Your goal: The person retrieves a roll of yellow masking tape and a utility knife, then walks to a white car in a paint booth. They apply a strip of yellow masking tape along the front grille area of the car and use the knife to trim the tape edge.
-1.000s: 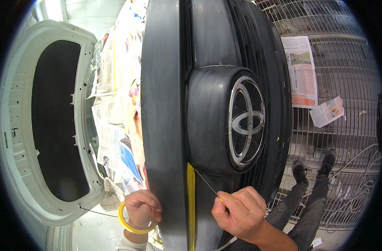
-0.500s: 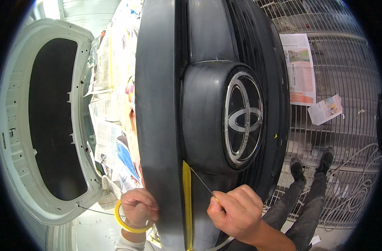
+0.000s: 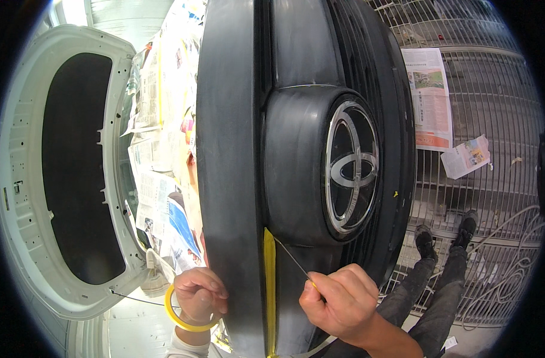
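Note:
A large black grille panel [image 3: 231, 119] runs up the middle of the view, with a round chrome emblem [image 3: 352, 167] in its raised housing [image 3: 296, 161]. Yellow masking tape [image 3: 270, 286] lines the groove below that housing. In my right hand [image 3: 343, 298], pinched between thumb and fingers, is a thin metal pick [image 3: 294, 258] whose tip is close to the tape's upper end. Loosely bent, the fingers of my left hand [image 3: 199, 289] rest by the panel's left edge. Around the left wrist hangs a roll of yellow tape [image 3: 172, 310].
Newspaper sheets [image 3: 156, 197] cover the area left of the panel. Beyond them stands a white vehicle door or hatch panel [image 3: 120, 238]. On the right, a slatted metal grating floor [image 3: 487, 107] carries more newspaper [image 3: 430, 101] and a coiled hose [image 3: 505, 274]; my shoes [image 3: 463, 224] are there.
The panel and emblem sit slightly farther right in the view. My right hand and the pick have shifted slightly right with them, the tip staying near the tape's upper end.

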`<state>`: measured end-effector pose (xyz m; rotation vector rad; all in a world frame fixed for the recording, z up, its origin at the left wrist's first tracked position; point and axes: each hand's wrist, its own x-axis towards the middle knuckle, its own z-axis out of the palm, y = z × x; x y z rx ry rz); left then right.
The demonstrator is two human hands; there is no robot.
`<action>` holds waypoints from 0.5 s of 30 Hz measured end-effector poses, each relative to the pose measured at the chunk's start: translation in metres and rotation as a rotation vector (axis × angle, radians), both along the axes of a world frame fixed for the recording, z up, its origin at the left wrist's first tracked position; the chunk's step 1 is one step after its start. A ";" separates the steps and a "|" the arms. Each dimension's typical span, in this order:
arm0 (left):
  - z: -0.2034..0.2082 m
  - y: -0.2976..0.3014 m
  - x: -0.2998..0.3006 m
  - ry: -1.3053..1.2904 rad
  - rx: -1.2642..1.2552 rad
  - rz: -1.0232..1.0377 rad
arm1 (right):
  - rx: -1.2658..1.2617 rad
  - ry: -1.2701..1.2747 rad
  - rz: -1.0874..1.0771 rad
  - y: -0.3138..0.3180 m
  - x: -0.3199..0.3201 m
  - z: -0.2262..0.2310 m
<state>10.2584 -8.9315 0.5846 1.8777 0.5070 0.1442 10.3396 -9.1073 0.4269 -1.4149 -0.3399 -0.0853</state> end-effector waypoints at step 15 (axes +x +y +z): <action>0.000 0.001 -0.001 0.010 0.009 -0.020 | -0.032 0.010 -0.031 0.003 -0.002 0.004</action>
